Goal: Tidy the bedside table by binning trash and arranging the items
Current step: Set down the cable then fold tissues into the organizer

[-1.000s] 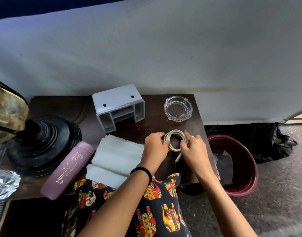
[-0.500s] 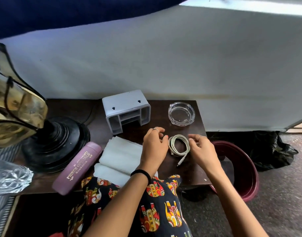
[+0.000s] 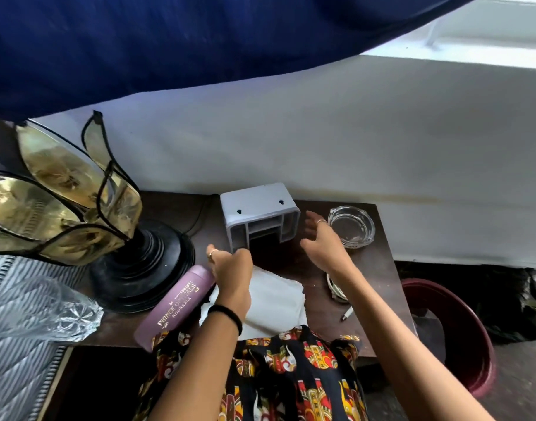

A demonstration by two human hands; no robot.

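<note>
flanking the grey plastic rack [image 3: 260, 217], both hands hold nothing: left hand [image 3: 230, 265] loosely curled, right hand [image 3: 321, 241] spread; coiled white cable [image 3: 335, 288] beneath right forearm.

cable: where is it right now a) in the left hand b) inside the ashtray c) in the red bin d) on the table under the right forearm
d: the coiled cable lies on the table, partly hidden under the right forearm, its plug loose beside it; both the left hand and the right hand hold nothing, and the ashtray has no cable in it.
</note>
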